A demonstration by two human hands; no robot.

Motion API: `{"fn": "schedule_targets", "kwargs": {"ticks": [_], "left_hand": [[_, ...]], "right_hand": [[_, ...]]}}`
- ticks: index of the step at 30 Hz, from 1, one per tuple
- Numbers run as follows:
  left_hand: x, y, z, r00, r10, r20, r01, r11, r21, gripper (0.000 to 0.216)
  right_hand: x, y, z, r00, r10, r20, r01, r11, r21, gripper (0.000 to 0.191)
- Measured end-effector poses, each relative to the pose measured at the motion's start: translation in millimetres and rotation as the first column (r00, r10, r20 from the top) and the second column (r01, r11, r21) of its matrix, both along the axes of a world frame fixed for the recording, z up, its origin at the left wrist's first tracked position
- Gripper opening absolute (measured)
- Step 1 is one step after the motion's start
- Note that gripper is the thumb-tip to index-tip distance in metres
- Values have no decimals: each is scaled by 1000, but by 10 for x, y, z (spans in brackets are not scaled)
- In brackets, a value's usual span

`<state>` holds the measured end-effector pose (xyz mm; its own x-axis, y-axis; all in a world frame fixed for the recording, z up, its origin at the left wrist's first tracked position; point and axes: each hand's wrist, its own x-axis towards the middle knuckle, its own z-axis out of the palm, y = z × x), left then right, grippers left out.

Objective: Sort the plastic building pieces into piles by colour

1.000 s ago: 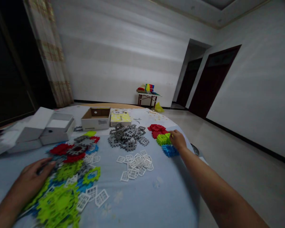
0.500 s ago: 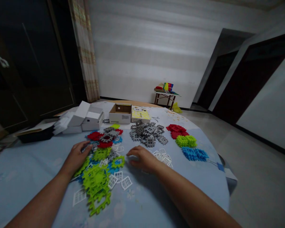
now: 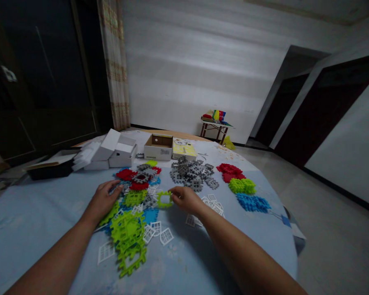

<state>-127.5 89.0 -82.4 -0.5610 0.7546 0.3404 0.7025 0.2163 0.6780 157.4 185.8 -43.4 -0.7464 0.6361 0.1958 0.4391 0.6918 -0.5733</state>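
My right hand (image 3: 187, 199) pinches the edge of a lime-green square frame piece (image 3: 163, 200) with notched sides and an open middle. It holds the piece at the right side of a mixed pile. My left hand (image 3: 105, 200) rests at the pile's left edge, thumb and fingers apart, with its fingertips against the pieces; nothing shows in its grasp. The pile has lime-green interlocking pieces (image 3: 127, 231), red pieces (image 3: 139, 185), blue pieces (image 3: 150, 215) and grey pieces. White window-grid pieces (image 3: 166, 236) lie loose at its front.
Beyond my right hand lies a heap of grey pieces (image 3: 192, 172). Red (image 3: 230, 172), green (image 3: 242, 186) and blue (image 3: 252, 202) stacks stand to the right. White grids (image 3: 213, 203) lie beside my right wrist. An open box (image 3: 158, 152), a yellow box (image 3: 184, 150) and white boxes (image 3: 123, 153) stand behind.
My right hand has closed on the lime-green frame piece and lifted it rightward from the pile. My left hand stays at the pile's left edge. The view has shifted slightly.
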Motion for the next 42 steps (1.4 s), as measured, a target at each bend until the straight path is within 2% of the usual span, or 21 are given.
{"fn": "schedule_targets", "kwargs": {"ticks": [3,5,10,14,17,19,22,25,29,32,35,37,40,42], "left_hand": [[3,2,0,1000,4,6,-4,1000,-7,59],[9,-1,6,1000,8,7,-8,1000,-13,60],[23,-13,35,1000,17,-6,-17,1000,-22,59],[9,-6,65,1000,-5,-12,4,999,-45,59],[-57,25,47,1000,-9,-10,9,998,-58,61],[-145,63,-11,1000,-4,-7,4,997,-77,62],[-314,139,-154,1000,-17,-15,15,996,-89,62],[-452,202,-297,999,-31,-38,27,995,-92,61],[-539,237,-409,999,-22,-30,20,998,-54,54],[-569,241,-450,999,-10,-35,8,998,-60,50],[-561,240,-443,999,2,-46,-5,998,-67,48],[-514,231,-395,1000,12,-26,-14,998,-68,50],[-378,189,-264,1000,10,-20,-11,997,-75,56],[-267,142,-166,999,-6,-42,3,998,-66,59]], "right_hand": [[10,77,-64,990,-120,72,119,993,16,37],[12,106,-106,987,-139,84,133,989,68,39],[-15,97,-146,985,-41,170,22,993,114,61],[-24,82,-117,977,-12,213,-18,990,138,56],[74,157,-58,984,-79,158,51,983,174,55],[228,275,0,979,-176,98,154,967,203,53],[598,533,99,913,-406,39,383,886,261,49],[1052,810,186,783,-621,32,577,746,333,49],[1561,1059,250,579,-811,80,710,550,440,47],[1774,1125,237,462,-878,125,735,458,499,46],[1858,1125,187,405,-902,151,736,420,530,47],[1861,1108,156,399,-907,139,734,406,544,47],[1784,1063,137,478,-875,75,709,435,555,43],[1663,1010,134,577,-816,27,676,496,545,39]]}}
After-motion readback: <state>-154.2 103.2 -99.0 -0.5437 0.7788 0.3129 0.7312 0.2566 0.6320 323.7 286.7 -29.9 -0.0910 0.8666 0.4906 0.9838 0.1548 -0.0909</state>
